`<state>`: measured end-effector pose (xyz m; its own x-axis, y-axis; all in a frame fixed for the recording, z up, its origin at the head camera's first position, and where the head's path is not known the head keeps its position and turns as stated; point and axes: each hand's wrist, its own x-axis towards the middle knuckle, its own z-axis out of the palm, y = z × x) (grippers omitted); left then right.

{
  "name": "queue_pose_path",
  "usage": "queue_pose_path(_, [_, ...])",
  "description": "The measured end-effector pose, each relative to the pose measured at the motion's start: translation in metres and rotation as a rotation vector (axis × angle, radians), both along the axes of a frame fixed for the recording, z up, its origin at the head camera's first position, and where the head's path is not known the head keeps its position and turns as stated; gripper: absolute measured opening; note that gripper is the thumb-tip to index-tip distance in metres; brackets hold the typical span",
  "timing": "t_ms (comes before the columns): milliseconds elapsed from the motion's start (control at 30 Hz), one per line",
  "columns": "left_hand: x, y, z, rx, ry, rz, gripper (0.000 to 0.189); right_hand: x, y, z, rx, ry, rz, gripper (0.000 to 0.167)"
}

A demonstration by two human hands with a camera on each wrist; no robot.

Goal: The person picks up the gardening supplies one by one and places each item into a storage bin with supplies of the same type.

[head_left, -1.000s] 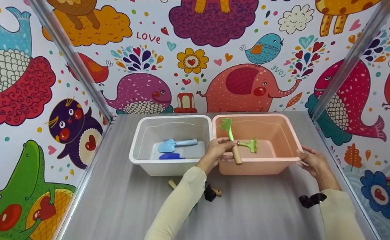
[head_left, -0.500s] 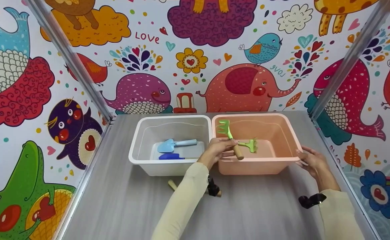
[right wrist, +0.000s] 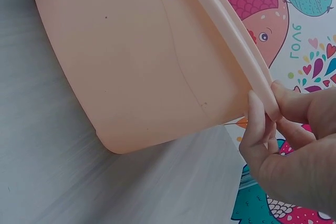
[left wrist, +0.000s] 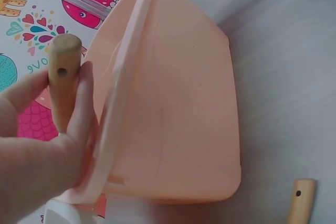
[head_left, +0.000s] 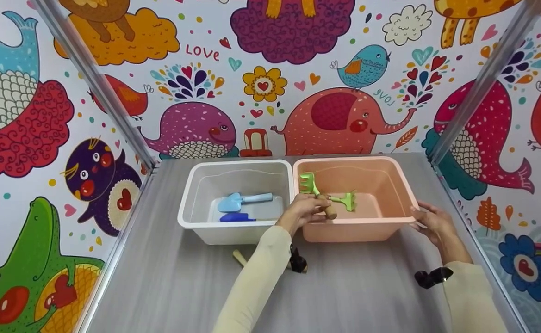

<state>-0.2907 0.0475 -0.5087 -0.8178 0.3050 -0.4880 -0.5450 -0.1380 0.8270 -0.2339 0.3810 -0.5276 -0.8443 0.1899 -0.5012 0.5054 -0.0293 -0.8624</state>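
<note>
Two holds at once: gripping a green rake with the left hand and grasping a peach tub with the right hand. Pinching the rake's wooden handle between the left thumb and fingers, above the near left part of the peach tub, pointing the green head away and the handle's end toward the near side. Curling the right thumb and fingers round the rim at the near right corner, pressing on both sides of it. Seeing a second green rake lying on the peach tub's floor, beyond the left hand. Seeing also, to the left, a white tub standing just beside the peach one, with a light blue shovel and a dark blue shovel lying inside. Looking down on a grey table, finding a pale handle and a tan handle jutting from under the left sleeve. Facing a wall printed with animals and hearts.
</note>
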Motion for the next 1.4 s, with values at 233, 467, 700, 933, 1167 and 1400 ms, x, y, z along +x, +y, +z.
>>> queue_pose_path(233, [0.002,0.003,-0.004,0.040,-0.013,0.006,0.025,0.001,-0.001,0.000,0.019,0.004,0.016,0.078])
queue_pose_path(467, [0.007,0.008,-0.005,0.028,0.002,-0.001,0.009,0.003,-0.001,-0.001,0.013,0.028,-0.011,0.079])
queue_pose_path(700, [0.008,0.009,-0.005,0.041,0.002,0.001,0.019,0.003,-0.001,-0.001,0.020,0.004,-0.021,0.080])
queue_pose_path(933, [0.009,0.006,-0.003,0.039,0.013,-0.029,0.039,0.001,-0.002,0.001,0.005,0.002,-0.020,0.079])
queue_pose_path(1167, [0.010,-0.001,0.002,0.021,0.037,-0.123,0.054,0.001,-0.002,0.001,-0.018,0.020,-0.040,0.078])
queue_pose_path(1400, [0.016,-0.007,0.003,-0.001,0.069,-0.166,0.054,0.002,-0.002,0.000,0.006,0.029,-0.024,0.078])
